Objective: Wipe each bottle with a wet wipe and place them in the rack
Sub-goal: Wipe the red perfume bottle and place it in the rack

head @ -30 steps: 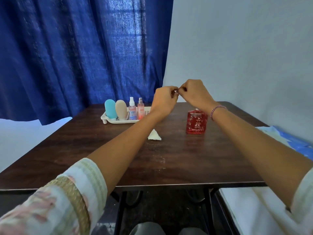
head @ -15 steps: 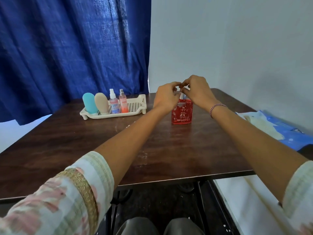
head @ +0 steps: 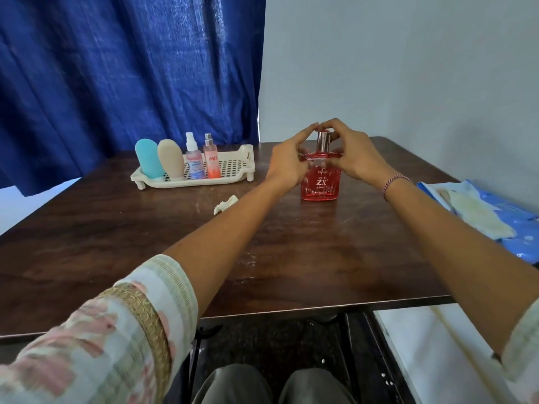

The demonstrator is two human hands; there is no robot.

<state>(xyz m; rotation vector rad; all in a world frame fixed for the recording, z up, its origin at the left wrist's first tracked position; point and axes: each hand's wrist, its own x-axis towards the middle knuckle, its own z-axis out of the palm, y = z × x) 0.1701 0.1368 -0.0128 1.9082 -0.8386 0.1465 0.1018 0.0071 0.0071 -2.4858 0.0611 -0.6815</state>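
Note:
A red perfume bottle (head: 320,185) with a metallic cap (head: 323,141) stands upright on the dark wooden table (head: 116,243). My left hand (head: 287,160) and my right hand (head: 354,154) curl round its neck and shoulder from both sides, and their fingertips meet above the cap. A crumpled white wet wipe (head: 224,204) lies on the table to the left of my left forearm; neither hand touches it. The cream rack (head: 189,183) stands at the back left and holds a teal bottle (head: 148,158), a beige bottle (head: 171,158) and two small spray bottles (head: 194,160) (head: 211,160).
The right half of the rack (head: 233,166) holds nothing. A blue patterned cloth with pale sheets (head: 478,211) lies at the table's right edge. A blue curtain (head: 131,68) hangs behind the table and a grey wall (head: 408,68) stands to the right.
My hands were joined in the air above the table; they have come down around the red bottle's cap and shoulder. The camera has turned, so the bottle lies nearer the centre.

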